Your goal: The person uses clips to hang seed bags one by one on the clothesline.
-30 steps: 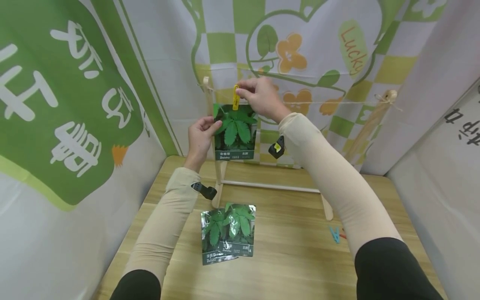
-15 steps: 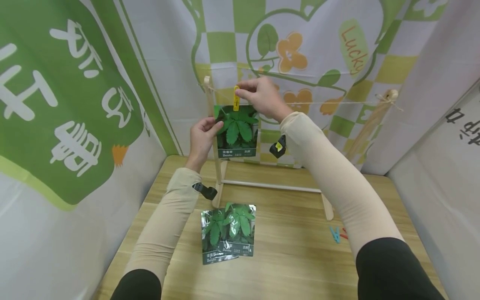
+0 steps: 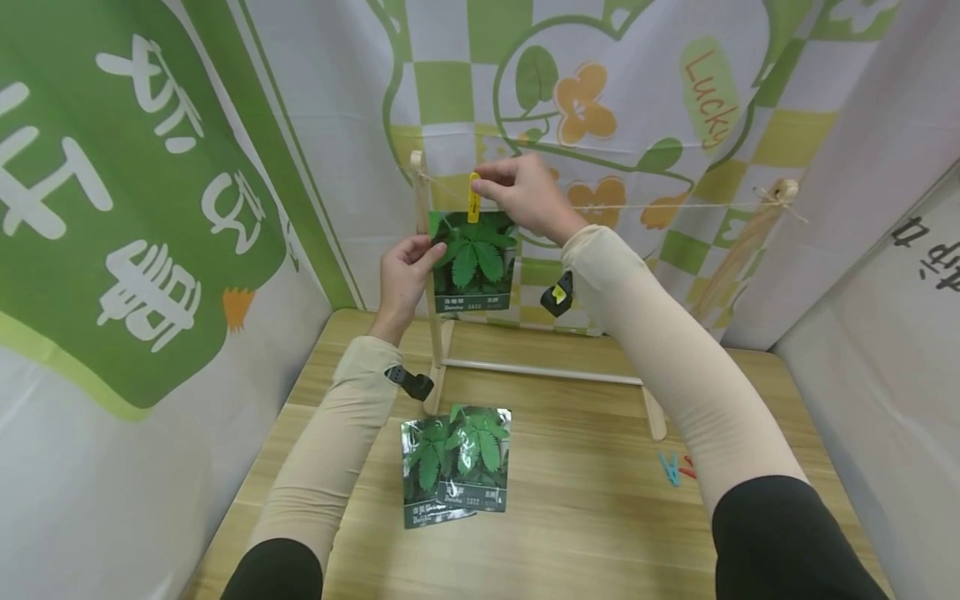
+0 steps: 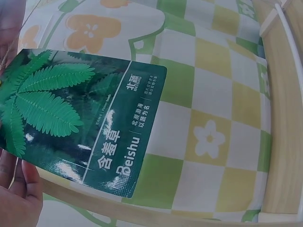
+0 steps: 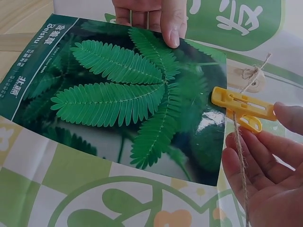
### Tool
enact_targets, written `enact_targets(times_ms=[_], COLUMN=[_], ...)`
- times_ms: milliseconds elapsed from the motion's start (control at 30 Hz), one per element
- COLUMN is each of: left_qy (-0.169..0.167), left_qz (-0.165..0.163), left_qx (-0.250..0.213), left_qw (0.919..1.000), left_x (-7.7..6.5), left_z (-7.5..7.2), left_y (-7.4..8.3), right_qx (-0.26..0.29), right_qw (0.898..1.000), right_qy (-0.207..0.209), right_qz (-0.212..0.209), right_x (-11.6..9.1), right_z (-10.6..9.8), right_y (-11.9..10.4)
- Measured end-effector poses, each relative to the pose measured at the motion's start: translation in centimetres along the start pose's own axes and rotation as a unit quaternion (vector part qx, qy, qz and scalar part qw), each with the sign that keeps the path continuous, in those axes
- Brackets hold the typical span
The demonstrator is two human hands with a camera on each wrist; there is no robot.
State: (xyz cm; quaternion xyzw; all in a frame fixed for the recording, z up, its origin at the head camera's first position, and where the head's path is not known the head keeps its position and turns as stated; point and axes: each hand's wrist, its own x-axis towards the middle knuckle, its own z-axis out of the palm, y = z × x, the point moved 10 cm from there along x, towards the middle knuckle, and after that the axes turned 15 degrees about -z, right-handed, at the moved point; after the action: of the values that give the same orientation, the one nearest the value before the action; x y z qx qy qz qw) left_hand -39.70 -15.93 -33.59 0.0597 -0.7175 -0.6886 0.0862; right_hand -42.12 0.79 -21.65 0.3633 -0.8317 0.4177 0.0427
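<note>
A green seed packet (image 3: 472, 262) with a fern-like leaf picture hangs upright at the string, near the left post of a wooden frame. My left hand (image 3: 406, 275) pinches its left edge, thumb on the front; the right wrist view shows that thumb (image 5: 173, 32) on the printed face. Between thumb and fingers, my right hand (image 3: 525, 193) holds a yellow clothespin (image 5: 244, 105). The clothespin's front end overlaps the packet's top edge, right at the twine (image 5: 240, 161). In the left wrist view the packet (image 4: 90, 118) covers part of the left fingers.
Two more seed packets (image 3: 476, 458) lie overlapping on the wooden table (image 3: 577, 517). A blue clothespin (image 3: 670, 469) and a red one (image 3: 688, 467) lie by the right sleeve. The frame's right post (image 3: 742, 242) and low crossbar (image 3: 540, 372) stand before a patterned curtain (image 3: 442, 92).
The packet's bottom edge has risen slightly, and packet, clothespin and left hand have shifted a little to the right. Both hands keep their hold.
</note>
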Motion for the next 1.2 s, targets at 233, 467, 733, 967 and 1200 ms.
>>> enact_targets(times_ms=[233, 467, 733, 967, 1200], left_qy=[0.005, 0.011, 0.017, 0.022, 0.024], left_qz=[0.014, 0.027, 0.057, 0.073, 0.092], left_qx=[-0.001, -0.009, -0.030, -0.027, -0.031], left_qw=[0.9999, 0.9995, 0.9978, 0.9967, 0.9949], left_x=[-0.1, -0.2, -0.7, -1.2, -1.6], left_z=[-0.2, -0.5, -1.0, -1.2, -1.5], left_y=[0.2, 0.6, 1.7, 2.5, 3.2], right_qx=[-0.002, 0.002, 0.000, 0.001, 0.008], right_qw=[1.000, 0.999, 0.998, 0.997, 0.997], right_qy=[0.008, 0.023, 0.044, 0.056, 0.063], right_qz=[-0.004, -0.024, -0.035, -0.045, -0.048], right_x=[-0.2, -0.7, -1.1, -1.2, -1.6], right_z=[-0.2, -0.5, -0.7, -0.9, -1.2], right_y=[0.1, 0.0, -0.1, -0.4, -0.7])
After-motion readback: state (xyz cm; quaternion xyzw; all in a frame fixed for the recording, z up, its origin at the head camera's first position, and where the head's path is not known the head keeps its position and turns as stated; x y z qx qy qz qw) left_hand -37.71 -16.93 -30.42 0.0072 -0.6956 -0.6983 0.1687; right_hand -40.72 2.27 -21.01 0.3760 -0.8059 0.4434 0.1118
